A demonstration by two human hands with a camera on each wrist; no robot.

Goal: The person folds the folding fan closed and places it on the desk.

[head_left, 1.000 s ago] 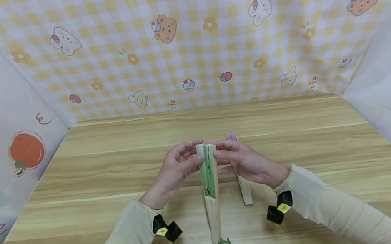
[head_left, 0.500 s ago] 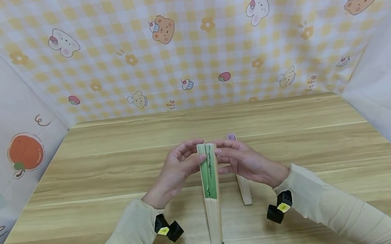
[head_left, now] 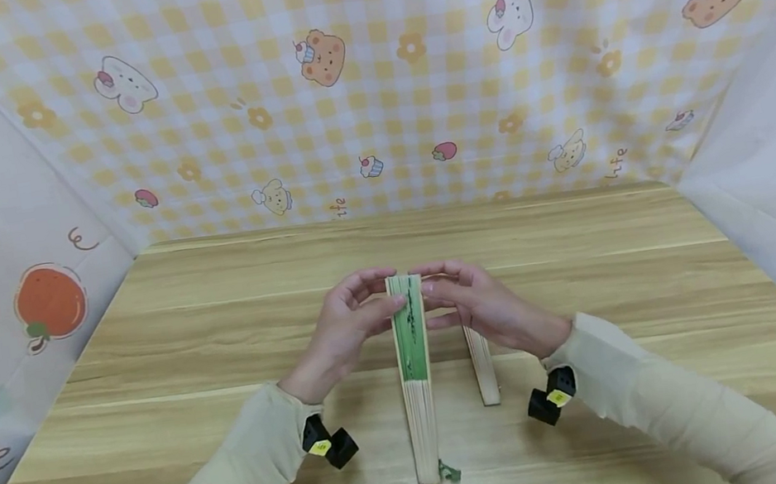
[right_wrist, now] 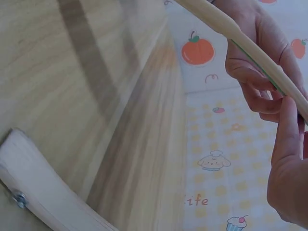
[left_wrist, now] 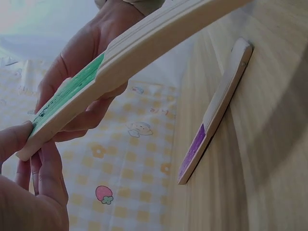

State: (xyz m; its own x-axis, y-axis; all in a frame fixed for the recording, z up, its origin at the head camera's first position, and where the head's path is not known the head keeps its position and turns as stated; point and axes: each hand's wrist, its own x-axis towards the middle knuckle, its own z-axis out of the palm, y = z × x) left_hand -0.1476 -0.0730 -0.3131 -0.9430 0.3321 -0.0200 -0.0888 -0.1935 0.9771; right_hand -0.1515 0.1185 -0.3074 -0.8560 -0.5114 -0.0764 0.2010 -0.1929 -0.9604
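Observation:
A folded green folding fan (head_left: pixel 422 421) stands lengthwise in the middle of the head view, its green end away from me and a green tassel (head_left: pixel 450 473) at its near end. My left hand (head_left: pixel 343 324) pinches the green end from the left, thumb on the face and fingers behind. From the right, my right hand (head_left: pixel 492 310) grips the same end between thumb and fingers. The left wrist view has the fan (left_wrist: pixel 144 53) slanting above the table. A second folding fan (left_wrist: pixel 221 96), purple at one end, lies folded on the table, partly hidden by my right hand in the head view.
The wooden table (head_left: pixel 216 301) reaches back to a yellow checked curtain (head_left: pixel 383 109) with cartoon prints. White sheets hang at both sides. Each wrist carries a small black camera (head_left: pixel 330 443).
The green fan's ribs have drawn together into an even stack, where a gap showed between them before. Both hands and the fan have shifted slightly away from me. The purple fan stays put.

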